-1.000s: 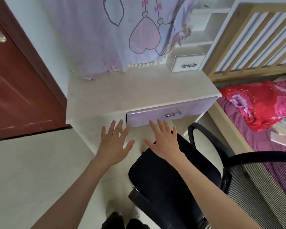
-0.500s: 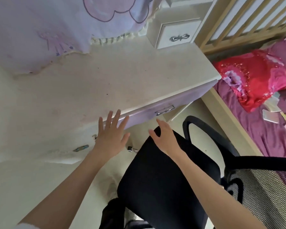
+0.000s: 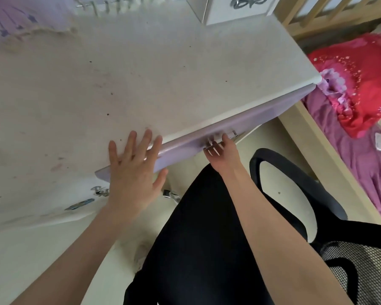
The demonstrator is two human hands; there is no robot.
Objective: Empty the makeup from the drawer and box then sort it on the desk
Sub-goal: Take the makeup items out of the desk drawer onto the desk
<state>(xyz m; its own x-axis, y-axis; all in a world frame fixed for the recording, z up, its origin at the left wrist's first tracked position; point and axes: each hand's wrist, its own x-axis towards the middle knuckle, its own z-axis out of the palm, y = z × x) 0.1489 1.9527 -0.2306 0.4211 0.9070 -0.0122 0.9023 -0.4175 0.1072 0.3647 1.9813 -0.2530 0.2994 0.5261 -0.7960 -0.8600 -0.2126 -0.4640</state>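
- The off-white, scuffed desk top (image 3: 141,69) fills the left and middle of the view; no makeup lies on it, so the sorting has not begun.
- The person's left hand (image 3: 132,172) lies flat over the desk's front edge, fingers straight and spread, gripping nothing; it looks set to steady the desk.
- The pale lilac drawer front (image 3: 240,126) runs under the desk edge, between the two hands and on to the right corner. It appears closed or nearly so, and its contents are hidden.
- The small silver metal handle (image 3: 218,140) sits mid-front, and it is the sensible place to take hold. The drawer is probably light and stiff and should slide on a straight, level pull.
- The right hand (image 3: 221,148) has its fingers curled at the handle, apparently gripping it, though blur hides the exact hold.
- A black fabric office chair (image 3: 207,238) stands close beneath, and may limit how far the drawer opens.
- A small white drawer box (image 3: 235,9) with a bow-shaped pull stands at the desk's far right.
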